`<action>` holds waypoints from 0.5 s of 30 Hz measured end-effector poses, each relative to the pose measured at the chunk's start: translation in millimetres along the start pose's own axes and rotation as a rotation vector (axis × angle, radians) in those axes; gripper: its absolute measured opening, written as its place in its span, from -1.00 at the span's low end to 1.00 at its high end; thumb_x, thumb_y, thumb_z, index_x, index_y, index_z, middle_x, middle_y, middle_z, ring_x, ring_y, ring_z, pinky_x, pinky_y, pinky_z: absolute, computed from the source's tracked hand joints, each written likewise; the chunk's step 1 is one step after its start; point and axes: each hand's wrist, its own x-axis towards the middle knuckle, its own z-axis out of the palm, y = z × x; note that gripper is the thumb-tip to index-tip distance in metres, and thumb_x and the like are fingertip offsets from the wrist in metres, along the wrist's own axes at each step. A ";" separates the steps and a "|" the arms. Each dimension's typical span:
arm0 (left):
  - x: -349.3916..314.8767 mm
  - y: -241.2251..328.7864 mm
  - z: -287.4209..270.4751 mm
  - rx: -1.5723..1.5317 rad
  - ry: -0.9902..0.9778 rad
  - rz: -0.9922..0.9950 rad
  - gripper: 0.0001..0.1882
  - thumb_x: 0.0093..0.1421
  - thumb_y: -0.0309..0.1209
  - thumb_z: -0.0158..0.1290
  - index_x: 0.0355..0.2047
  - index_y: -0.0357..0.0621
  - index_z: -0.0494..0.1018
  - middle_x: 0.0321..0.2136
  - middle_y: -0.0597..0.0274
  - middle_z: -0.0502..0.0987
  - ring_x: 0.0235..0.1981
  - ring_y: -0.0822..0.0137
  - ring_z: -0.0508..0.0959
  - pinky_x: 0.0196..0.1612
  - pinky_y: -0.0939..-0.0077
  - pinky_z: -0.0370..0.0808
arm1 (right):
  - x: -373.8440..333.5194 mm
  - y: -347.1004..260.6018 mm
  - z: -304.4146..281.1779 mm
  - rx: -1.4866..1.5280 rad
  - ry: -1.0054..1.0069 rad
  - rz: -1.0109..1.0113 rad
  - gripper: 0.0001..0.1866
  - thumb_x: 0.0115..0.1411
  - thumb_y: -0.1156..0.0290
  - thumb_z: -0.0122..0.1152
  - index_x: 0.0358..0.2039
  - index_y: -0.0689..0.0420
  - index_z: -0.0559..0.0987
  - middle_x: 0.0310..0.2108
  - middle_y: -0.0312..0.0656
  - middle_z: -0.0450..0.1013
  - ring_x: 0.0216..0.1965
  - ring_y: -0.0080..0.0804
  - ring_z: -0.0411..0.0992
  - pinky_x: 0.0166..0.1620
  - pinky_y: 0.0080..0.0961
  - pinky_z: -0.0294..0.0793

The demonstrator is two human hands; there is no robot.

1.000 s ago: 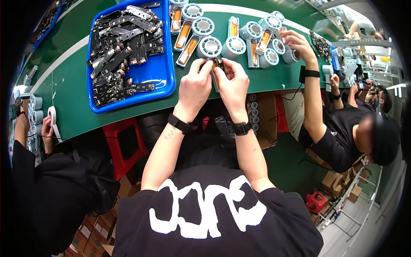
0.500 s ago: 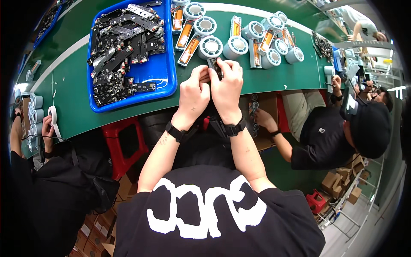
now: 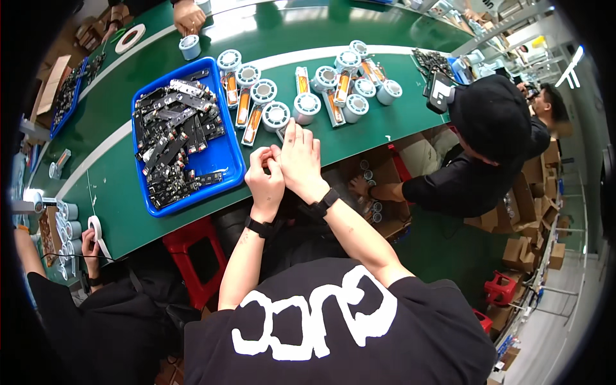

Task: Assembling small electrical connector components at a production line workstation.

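Observation:
My right hand [image 3: 300,160] is bent over at the table's front edge, its back turned up. By its fingertips shows a sliver of a narrow strip [image 3: 280,134]; half a second ago this looked like a dark circuit board, now mostly hidden by the fingers. My left hand [image 3: 266,183] is closed in a pinch against the right hand, and what it pinches is hidden. Just beyond lie light-blue round housings [image 3: 276,116] with slotted tops, wired to narrow trays with orange-wrapped batteries [image 3: 255,123]. Left of my hands, a blue tray [image 3: 239,168] holds a heap of black circuit boards [image 3: 170,151].
More housings with orange batteries [image 3: 343,86] stand to the right on the green table [image 3: 385,119]. A co-worker's hand [image 3: 189,17] holds a housing across the table. Co-workers sit on both sides; one hand at left grips a white tape roll [image 3: 95,231]. A red stool [image 3: 196,256] stands below.
The view has shifted, so table and tray sit lower in the picture. My right hand has turned over more, covering the dark board. A hand across the table has come into view.

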 end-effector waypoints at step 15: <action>0.4 -2.5 -8.3 0.100 -0.136 0.327 -0.87 0.18 -0.68 0.04 -0.29 -0.26 0.51 -0.46 0.04 0.59 -0.46 0.11 0.63 -0.35 0.36 0.56 | 172.1 116.8 -71.2 -0.316 -0.377 0.399 0.24 -0.27 -0.27 0.53 0.27 0.37 0.34 0.25 0.11 0.37 0.26 0.16 0.35 0.34 0.06 0.17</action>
